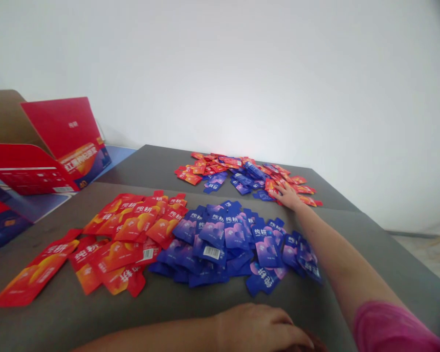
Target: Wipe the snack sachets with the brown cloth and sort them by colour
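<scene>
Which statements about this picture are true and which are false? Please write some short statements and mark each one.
1. The right hand touches a mixed pile of red and blue sachets. True.
2. The left hand holds a blue sachet. False: it rests on the grey surface with nothing in it.
3. The near red sachets lie to the left of the near blue sachets. True.
4. The red carton stands to the right of the sachets. False: it stands to their left.
</scene>
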{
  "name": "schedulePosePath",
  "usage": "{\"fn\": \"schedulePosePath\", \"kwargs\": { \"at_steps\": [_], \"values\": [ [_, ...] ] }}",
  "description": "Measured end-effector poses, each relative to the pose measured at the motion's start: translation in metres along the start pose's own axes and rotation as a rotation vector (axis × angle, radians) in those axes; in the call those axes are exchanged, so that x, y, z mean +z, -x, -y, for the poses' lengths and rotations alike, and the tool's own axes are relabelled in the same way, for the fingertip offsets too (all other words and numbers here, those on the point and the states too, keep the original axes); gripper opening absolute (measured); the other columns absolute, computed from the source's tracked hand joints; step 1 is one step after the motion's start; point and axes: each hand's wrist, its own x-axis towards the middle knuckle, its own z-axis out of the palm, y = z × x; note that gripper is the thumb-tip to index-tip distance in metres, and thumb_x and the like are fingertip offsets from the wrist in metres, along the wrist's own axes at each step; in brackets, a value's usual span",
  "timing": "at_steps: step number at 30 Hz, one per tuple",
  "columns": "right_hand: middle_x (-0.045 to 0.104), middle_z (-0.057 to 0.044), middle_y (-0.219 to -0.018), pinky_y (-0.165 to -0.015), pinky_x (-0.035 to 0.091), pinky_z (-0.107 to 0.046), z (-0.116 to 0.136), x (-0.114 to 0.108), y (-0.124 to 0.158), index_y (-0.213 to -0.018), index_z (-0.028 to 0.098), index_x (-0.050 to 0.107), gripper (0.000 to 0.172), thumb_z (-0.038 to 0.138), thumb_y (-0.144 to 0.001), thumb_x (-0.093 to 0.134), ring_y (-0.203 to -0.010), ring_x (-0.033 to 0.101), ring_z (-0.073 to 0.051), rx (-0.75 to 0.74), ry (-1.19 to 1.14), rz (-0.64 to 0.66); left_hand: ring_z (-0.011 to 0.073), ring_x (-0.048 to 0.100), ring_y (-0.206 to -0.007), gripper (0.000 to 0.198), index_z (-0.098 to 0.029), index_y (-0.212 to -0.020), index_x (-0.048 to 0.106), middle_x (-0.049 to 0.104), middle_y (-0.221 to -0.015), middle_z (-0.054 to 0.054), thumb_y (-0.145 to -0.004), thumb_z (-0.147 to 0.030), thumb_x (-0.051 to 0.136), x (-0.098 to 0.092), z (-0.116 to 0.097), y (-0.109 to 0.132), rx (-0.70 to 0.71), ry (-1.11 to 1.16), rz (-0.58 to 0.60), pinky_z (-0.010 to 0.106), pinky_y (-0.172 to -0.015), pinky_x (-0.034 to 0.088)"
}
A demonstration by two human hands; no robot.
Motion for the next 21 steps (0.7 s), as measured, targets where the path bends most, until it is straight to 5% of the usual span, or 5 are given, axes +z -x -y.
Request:
{"fn": "schedulePosePath", "kwargs": {
  "at_steps": [10,21],
  "values": [
    [0.037,-0.007,-0.150,-0.110,0.030,-0.050,-0.034,-0.010,0.078,-0.136,0.029,0.050,0.054,0.055,-0.090,0.044,-0.137,0.034,-0.031,0.002,0.008,-0.029,0.0252,0.064,-0.099,0.059,-0.028,-0.132,0.042,0.060,-0.118,0.007,-0.078,-0.043,0.060,-0.009,-0.015,0.004,-0.031,-0.023,-0.049,0.032,-0.082,0.051],
    [0.042,-0.011,-0.147,-0.103,0.040,-0.044,-0.042,-0.031,0.118,-0.140,0.025,0.044,0.046,0.028,-0.095,0.038,-0.126,0.048,-0.028,0.060,0.051,-0.106,0.0243,0.059,-0.107,0.057,-0.024,-0.127,0.047,0.061,-0.118,0.007,-0.074,-0.035,0.066,-0.012,-0.015,0.006,-0.019,0.030,-0.137,0.033,-0.092,0.046]
  ]
}}
